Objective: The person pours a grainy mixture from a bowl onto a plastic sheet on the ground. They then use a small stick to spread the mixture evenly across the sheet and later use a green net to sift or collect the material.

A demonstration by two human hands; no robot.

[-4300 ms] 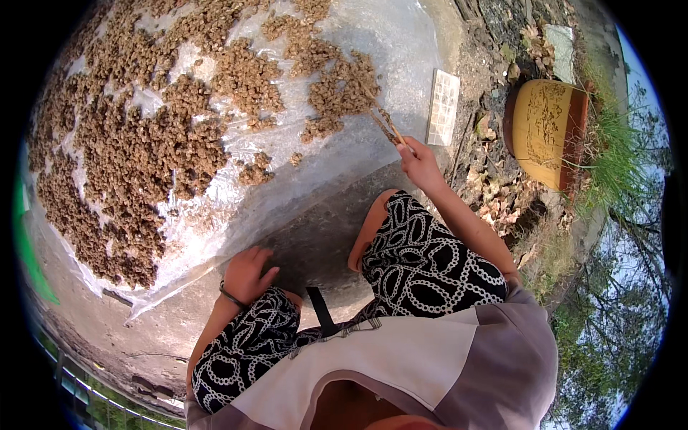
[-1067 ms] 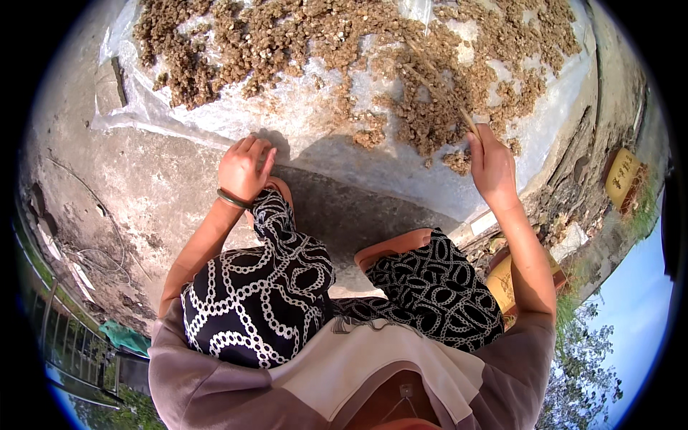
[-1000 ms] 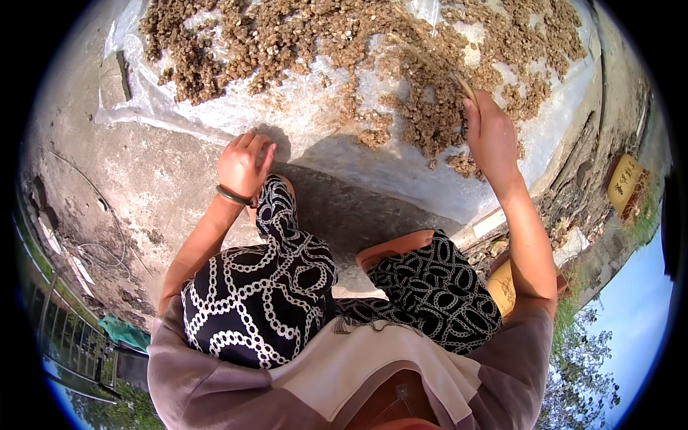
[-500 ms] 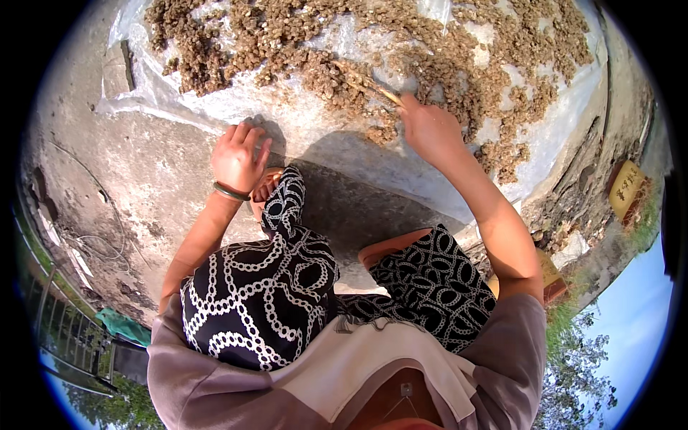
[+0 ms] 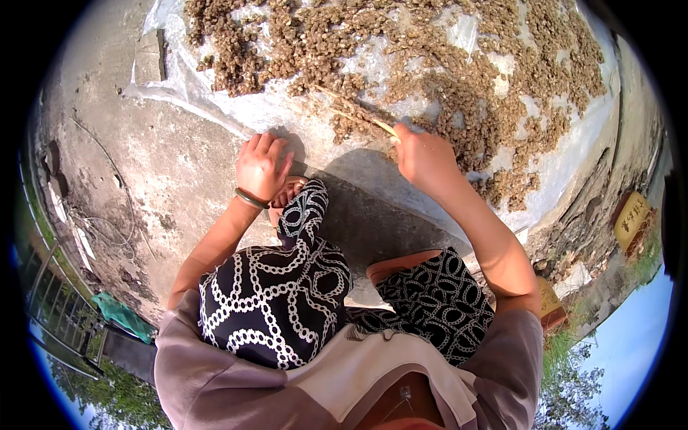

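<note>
My right hand grips a pair of thin, light wooden sticks, like chopsticks. Their far ends spread slightly apart and reach to the near edge of a layer of brown, crumbly clumps. The clumps lie scattered over a clear plastic sheet; what they are made of I cannot tell. My left hand, with a dark bangle on its wrist, hangs over my left foot near the sheet's edge. Its fingers are loosely bent, the thumb stands apart, and nothing shows in it.
A flat grey slab weighs on the sheet's left corner. Rough concrete spreads to the left, with a thin wire on it. At the right lie a yellowish block and broken ground. My patterned trouser legs are close below my hands.
The whole view has shifted, so the scene sits lower and farther right. Against the sheet, my right hand and the sticks have moved left. The sticks' far ends now show more spread.
</note>
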